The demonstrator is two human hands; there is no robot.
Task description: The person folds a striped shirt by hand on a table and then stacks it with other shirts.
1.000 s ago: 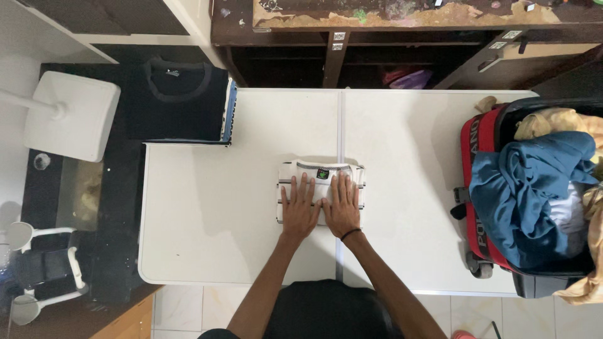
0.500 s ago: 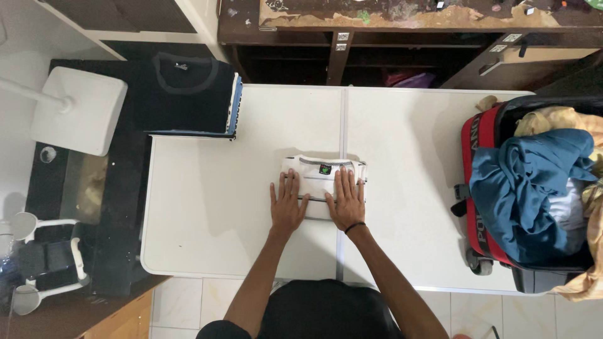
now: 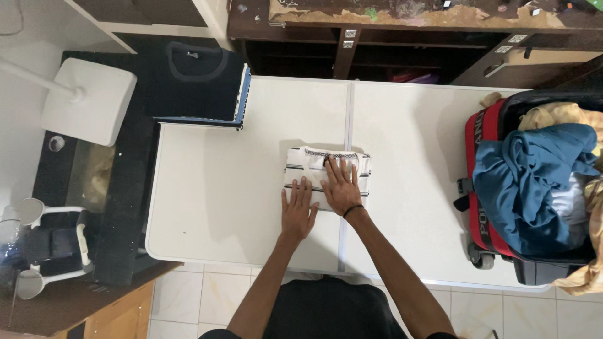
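Both hands lie flat, fingers spread. Under the right hand (image 3: 341,188) fingers sits a folded white striped shirt (image 3: 326,174); the left hand (image 3: 298,210) fingertips touch its near edge on the white table (image 3: 213,201).

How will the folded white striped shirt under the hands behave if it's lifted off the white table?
The folded white striped shirt is soft cloth, so it would likely sag and unfold unless supported from beneath. It looks light. With the left hand and right hand flat on it, it probably slides easily on the smooth white table.
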